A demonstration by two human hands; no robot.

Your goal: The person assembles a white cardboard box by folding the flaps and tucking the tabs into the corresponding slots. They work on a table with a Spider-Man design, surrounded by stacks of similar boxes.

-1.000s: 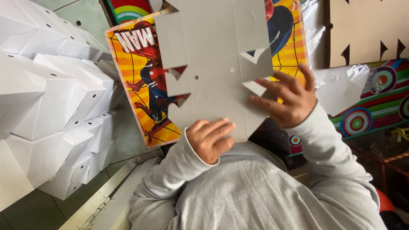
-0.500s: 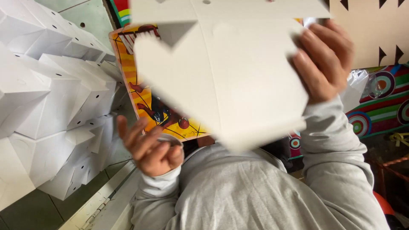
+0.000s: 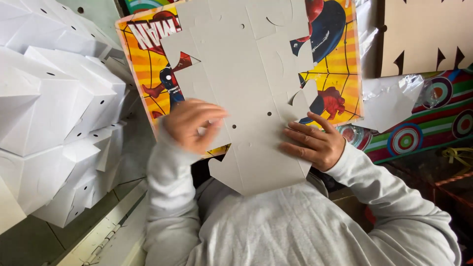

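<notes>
Right now: we have a flat grey die-cut card blank (image 3: pixel 246 93) spread in front of us, grey side up, on top of a printed orange sheet (image 3: pixel 148 64) of the same kind.
Blank's place: it lies under both our hands and runs away from them, its near tab hanging toward our grey sweatshirt (image 3: pixel 276 231).
Right hand (image 3: pixel 315 143): it lies flat on the blank's right edge, fingers spread narrow and pressing down, pinning rather than gripping.
Left hand (image 3: pixel 189 123): it is blurred with motion over the blank's left side; fingers look curled, and we cannot tell whether they pinch a flap or only brush the card.
Step in hand, as we judge it: creasing or folding the left panel while the right holds the sheet steady.
Doing it well: we keep the right palm just beside the score line, so the card bends there and not across the panel.
Care: we mind the small cut notches near the right fingertips, which could tear.
Beside the left hand: white folded boxes (image 3: pixel 54 123) are stacked, well clear of the blank.
Beyond the right hand: a crumpled clear plastic wrap (image 3: pixel 394 98) lies.
</notes>
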